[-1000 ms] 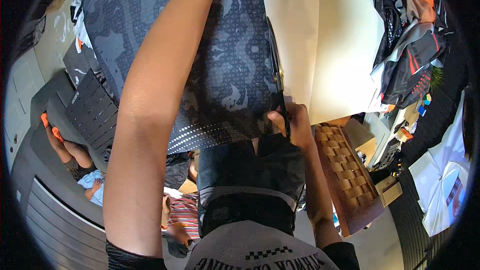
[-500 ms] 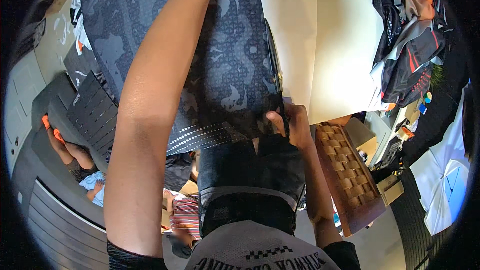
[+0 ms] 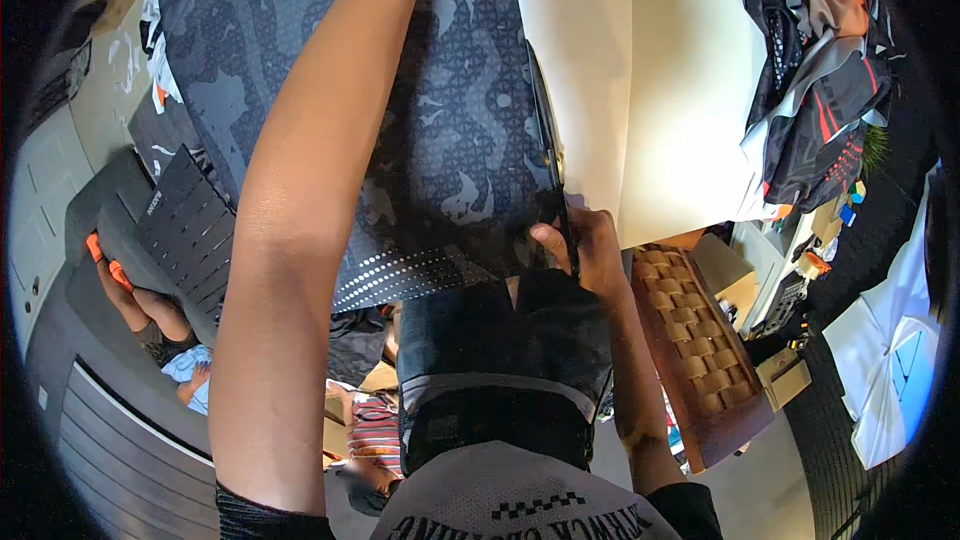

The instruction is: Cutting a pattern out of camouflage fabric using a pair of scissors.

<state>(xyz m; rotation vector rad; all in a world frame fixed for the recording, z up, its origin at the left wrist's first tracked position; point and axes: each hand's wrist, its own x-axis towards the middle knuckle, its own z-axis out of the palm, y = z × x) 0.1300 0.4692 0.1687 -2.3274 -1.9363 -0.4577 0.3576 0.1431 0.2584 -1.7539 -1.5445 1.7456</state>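
Note:
In my right hand [image 3: 595, 248] is a pair of black-handled scissors [image 3: 547, 130], with my fingers closed round the handles and the thumb on the left. The blades point away from me along the right edge of a dark fabric piece [image 3: 460, 130], printed in a grey camouflage-like pattern with rows of white dots near its front edge. My left forearm reaches across this fabric and runs out at the top of the picture, so the left hand is hidden from sight. Pale paper or cloth [image 3: 680, 90] lies right of the blades.
Crumpled black, grey and orange garments [image 3: 815, 80] are heaped at the far right of the surface. A brown woven-topped bench [image 3: 695, 340] stands close by my right forearm. Two other people are at the left, one on a dark sofa [image 3: 105, 190], the other in a striped shirt [image 3: 375, 430].
The scissors' tips have shifted very slightly left and toward me along the fabric edge. My arms have hardly moved.

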